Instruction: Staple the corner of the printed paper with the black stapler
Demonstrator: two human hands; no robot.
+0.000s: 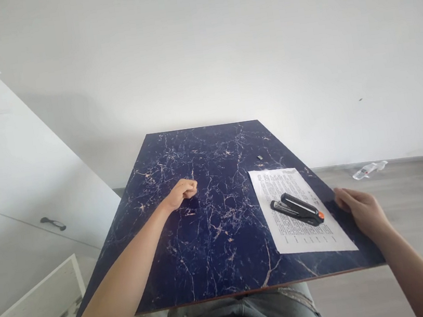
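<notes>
My left hand (183, 192) is closed in a fist on the dark blue marbled table (223, 241), left of its middle, with nothing showing in it. At the table's right edge is my right hand (362, 208), its fingers curled together and nothing visible between them. Just left of that hand lies a printed sheet of paper (286, 240). A black stapler (297, 209) with an orange tip rests slantwise on the sheet, its upper arm raised from the base. Beyond the paper sits a small metallic piece (259, 157), perhaps a strip of staples.
A white cabinet (18, 154) with a dark handle stands at the left. Below it is an open white bin or drawer (39, 303) with packets inside. Clear plastic packaging (369, 170) lies on the grey floor (419, 208) at the right. A white wall rises behind the table.
</notes>
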